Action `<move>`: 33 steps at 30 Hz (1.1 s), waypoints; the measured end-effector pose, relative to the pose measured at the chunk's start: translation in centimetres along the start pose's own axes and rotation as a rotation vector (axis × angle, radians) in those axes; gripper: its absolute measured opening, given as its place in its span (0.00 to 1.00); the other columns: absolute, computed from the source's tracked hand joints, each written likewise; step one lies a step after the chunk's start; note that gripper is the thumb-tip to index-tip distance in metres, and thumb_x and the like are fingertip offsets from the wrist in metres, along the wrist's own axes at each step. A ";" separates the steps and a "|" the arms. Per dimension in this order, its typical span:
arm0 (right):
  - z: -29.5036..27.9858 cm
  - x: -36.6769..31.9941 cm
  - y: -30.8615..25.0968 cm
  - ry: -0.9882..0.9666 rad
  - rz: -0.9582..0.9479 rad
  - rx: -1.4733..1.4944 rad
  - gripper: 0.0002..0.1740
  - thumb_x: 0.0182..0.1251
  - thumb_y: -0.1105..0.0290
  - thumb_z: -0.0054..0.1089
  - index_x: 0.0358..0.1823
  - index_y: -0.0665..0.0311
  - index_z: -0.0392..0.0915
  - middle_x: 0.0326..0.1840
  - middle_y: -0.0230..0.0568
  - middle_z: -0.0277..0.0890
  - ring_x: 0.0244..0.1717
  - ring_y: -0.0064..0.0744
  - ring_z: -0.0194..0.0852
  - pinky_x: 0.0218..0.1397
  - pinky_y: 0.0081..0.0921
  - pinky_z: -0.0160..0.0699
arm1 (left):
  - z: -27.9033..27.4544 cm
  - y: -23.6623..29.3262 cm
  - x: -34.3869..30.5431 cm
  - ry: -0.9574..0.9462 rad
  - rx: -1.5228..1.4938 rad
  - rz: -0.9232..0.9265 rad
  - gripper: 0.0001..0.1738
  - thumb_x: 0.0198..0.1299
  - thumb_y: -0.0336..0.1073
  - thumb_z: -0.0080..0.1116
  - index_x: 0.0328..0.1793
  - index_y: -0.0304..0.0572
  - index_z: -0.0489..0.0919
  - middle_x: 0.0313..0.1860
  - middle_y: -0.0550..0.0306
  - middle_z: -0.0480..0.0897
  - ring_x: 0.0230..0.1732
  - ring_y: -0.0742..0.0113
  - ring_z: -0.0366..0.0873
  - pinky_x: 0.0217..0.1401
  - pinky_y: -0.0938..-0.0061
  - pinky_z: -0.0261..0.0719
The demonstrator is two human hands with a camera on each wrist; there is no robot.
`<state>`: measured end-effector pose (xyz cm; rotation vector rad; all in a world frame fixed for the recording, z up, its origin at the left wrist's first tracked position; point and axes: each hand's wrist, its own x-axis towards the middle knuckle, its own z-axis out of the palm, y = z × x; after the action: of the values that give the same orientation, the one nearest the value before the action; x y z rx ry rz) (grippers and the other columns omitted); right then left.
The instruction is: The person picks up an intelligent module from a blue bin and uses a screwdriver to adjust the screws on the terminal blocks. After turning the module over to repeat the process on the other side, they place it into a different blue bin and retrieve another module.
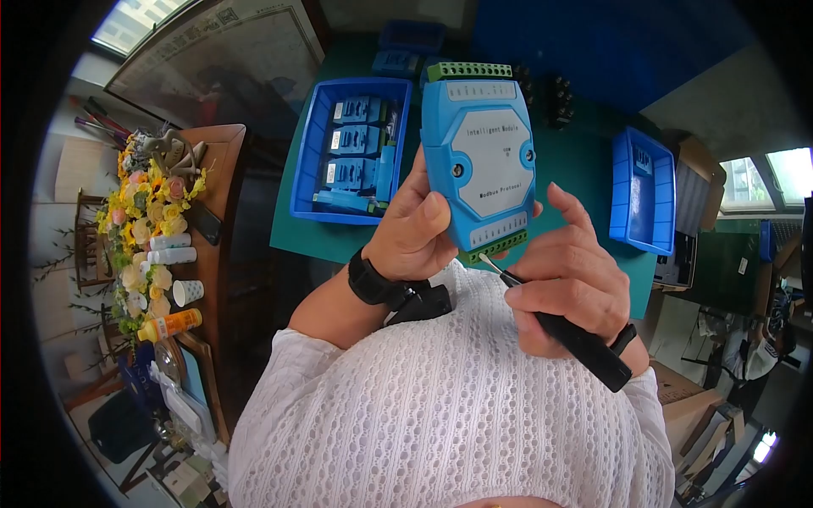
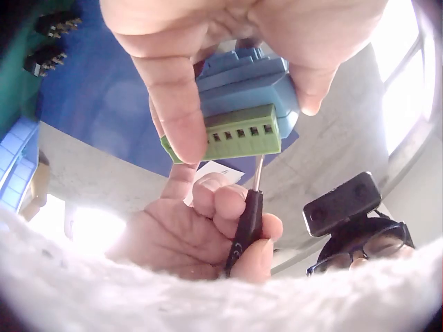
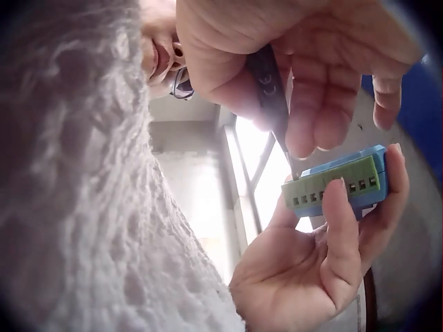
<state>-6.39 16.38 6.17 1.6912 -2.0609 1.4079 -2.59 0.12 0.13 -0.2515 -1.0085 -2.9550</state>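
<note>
My left hand [image 1: 415,224] grips a blue module [image 1: 491,165] with a white label reading "Intelligent Module", held up in front of the chest. Green screw terminal blocks run along its top and bottom ends. In my right hand [image 1: 576,279] is a black-handled screwdriver [image 1: 584,351], pinched between thumb and fingers with the index finger raised. Its metal tip is at the left end of the lower terminal block [image 1: 501,245]. The left wrist view shows the shaft [image 2: 259,173] meeting the green block [image 2: 242,135] beside its square openings. A left finger [image 3: 339,214] lies across the block's front.
A blue bin [image 1: 309,152] with several similar modules stands on the green table [image 1: 284,233]. Another blue bin [image 1: 644,207] is at the right, and small dark parts [image 1: 559,102] lie at the back. A wooden table [image 1: 222,182] on the left carries flowers, cups and a bottle.
</note>
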 end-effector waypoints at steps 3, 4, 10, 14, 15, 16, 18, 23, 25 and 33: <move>-0.1 -0.1 -0.1 0.000 0.004 0.011 0.05 0.46 0.73 0.61 0.25 0.55 0.74 0.23 0.32 0.74 0.28 0.29 0.75 0.63 0.56 0.58 | -0.2 0.0 0.0 -0.012 0.006 -0.017 0.52 0.47 0.62 0.61 0.71 0.44 0.49 0.65 0.41 0.60 0.57 0.43 0.69 0.53 0.54 0.76; -0.2 -0.1 -0.2 0.003 0.006 0.019 0.05 0.46 0.73 0.61 0.25 0.55 0.74 0.23 0.32 0.74 0.28 0.29 0.75 0.63 0.56 0.58 | -0.1 0.0 0.1 -0.009 0.006 -0.017 0.52 0.47 0.62 0.61 0.71 0.44 0.49 0.65 0.41 0.60 0.57 0.43 0.69 0.54 0.54 0.76; 0.0 0.1 -0.2 -0.008 -0.001 0.006 0.05 0.46 0.73 0.60 0.25 0.54 0.74 0.24 0.32 0.75 0.28 0.29 0.76 0.63 0.55 0.59 | 0.1 0.1 0.1 -0.020 0.013 -0.016 0.52 0.47 0.62 0.61 0.71 0.43 0.50 0.65 0.42 0.60 0.57 0.44 0.70 0.56 0.55 0.74; 0.0 0.3 -0.2 -0.009 0.011 0.006 0.04 0.46 0.72 0.61 0.24 0.56 0.74 0.24 0.33 0.75 0.28 0.30 0.76 0.63 0.55 0.59 | 0.1 0.2 0.1 -0.036 0.036 -0.003 0.52 0.47 0.62 0.61 0.71 0.42 0.50 0.66 0.42 0.60 0.58 0.45 0.69 0.57 0.55 0.73; 0.0 0.3 -0.2 -0.004 0.019 0.005 0.04 0.46 0.72 0.61 0.23 0.56 0.74 0.23 0.34 0.75 0.28 0.30 0.77 0.63 0.55 0.59 | 0.0 0.2 0.1 -0.041 0.042 0.001 0.52 0.47 0.62 0.61 0.71 0.42 0.49 0.66 0.42 0.60 0.58 0.45 0.69 0.57 0.55 0.73; 0.1 0.3 -0.2 0.002 0.028 0.005 0.04 0.46 0.72 0.61 0.23 0.57 0.74 0.23 0.34 0.75 0.28 0.31 0.77 0.63 0.55 0.59 | 0.1 0.2 0.1 -0.040 0.045 -0.007 0.52 0.48 0.62 0.60 0.71 0.42 0.49 0.66 0.42 0.60 0.58 0.44 0.69 0.57 0.55 0.73; -0.1 0.3 0.2 0.014 0.006 0.041 0.06 0.44 0.72 0.65 0.25 0.58 0.76 0.24 0.36 0.76 0.27 0.31 0.76 0.62 0.51 0.61 | 0.1 0.4 0.2 -0.041 0.053 -0.022 0.52 0.49 0.62 0.58 0.71 0.41 0.49 0.66 0.42 0.59 0.59 0.44 0.68 0.58 0.55 0.73; -0.4 -0.9 3.5 0.333 0.048 0.335 0.17 0.59 0.56 0.60 0.32 0.65 0.76 0.26 0.35 0.77 0.27 0.27 0.76 0.60 0.47 0.63 | -0.8 0.3 0.5 -0.008 -0.233 -0.132 0.45 0.56 0.61 0.50 0.70 0.37 0.49 0.67 0.41 0.58 0.65 0.41 0.59 0.58 0.57 0.74; -0.4 -1.4 4.3 0.528 0.304 0.585 0.18 0.65 0.59 0.52 0.41 0.70 0.72 0.26 0.35 0.73 0.31 0.25 0.74 0.57 0.38 0.68 | -2.2 0.0 1.5 -0.038 -0.715 -0.167 0.42 0.59 0.59 0.46 0.67 0.32 0.52 0.66 0.38 0.58 0.69 0.41 0.52 0.59 0.56 0.73; -1.1 0.5 4.9 0.684 0.485 0.884 0.13 0.70 0.66 0.42 0.42 0.71 0.68 0.29 0.40 0.72 0.32 0.22 0.72 0.57 0.36 0.71 | 0.0 1.2 2.7 -0.002 -0.867 -0.143 0.43 0.58 0.62 0.46 0.66 0.31 0.55 0.66 0.33 0.57 0.69 0.44 0.54 0.69 0.55 0.58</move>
<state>-11.10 16.53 4.26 0.5930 -1.5542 2.8232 -5.15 -0.70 1.22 -0.1778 0.3319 -3.3105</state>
